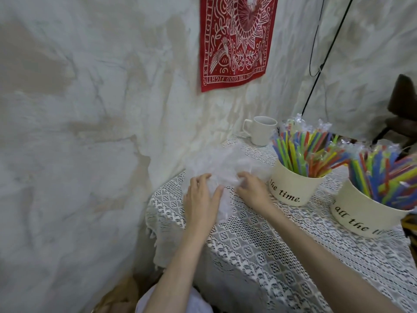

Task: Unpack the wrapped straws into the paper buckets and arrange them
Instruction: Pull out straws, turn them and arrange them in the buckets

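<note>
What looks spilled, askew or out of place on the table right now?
Nothing spilled. The only stray item is the crumpled clear plastic wrapping lying on the white lace tablecloth under both hands. The multicoloured straws lean unevenly in the cream paper buckets, still loosely fanned rather than arranged.

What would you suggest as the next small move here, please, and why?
Probably gather the clear plastic wrapping into a bundle and lift it off the lace tablecloth. Both paper buckets already stand full of coloured straws, and the left hand and right hand rest on the blurred, crumpled wrapping near the table's corner, with no loose straws visible.
</note>
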